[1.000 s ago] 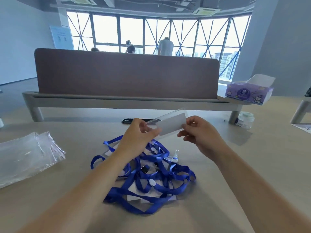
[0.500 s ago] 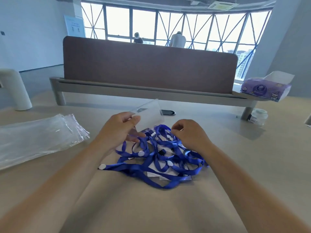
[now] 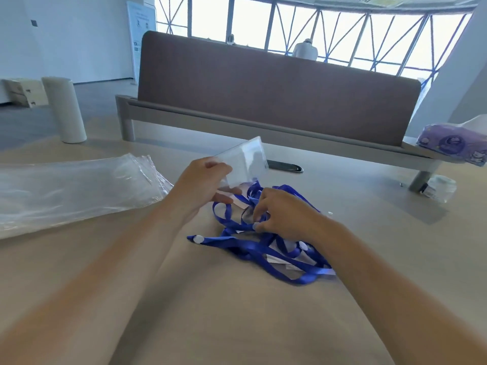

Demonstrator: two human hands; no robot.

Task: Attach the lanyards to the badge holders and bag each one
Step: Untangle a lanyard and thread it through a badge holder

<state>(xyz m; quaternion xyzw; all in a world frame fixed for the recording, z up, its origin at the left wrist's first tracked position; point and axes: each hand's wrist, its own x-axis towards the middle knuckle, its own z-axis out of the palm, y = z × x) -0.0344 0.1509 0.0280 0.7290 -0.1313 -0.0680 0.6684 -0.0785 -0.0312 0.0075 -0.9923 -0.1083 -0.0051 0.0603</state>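
From the head view, a clear badge holder is pinched by the left hand above the table, long axis tilted up-right, while blue lanyards are being fingered by the right hand, grip unclear.

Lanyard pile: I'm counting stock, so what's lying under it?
Under the blue lanyards, white cards or badge holders peek out on the table. How many cannot be told; the straps and the right hand cover most.

An office — desk divider panel, shared table, tall windows.
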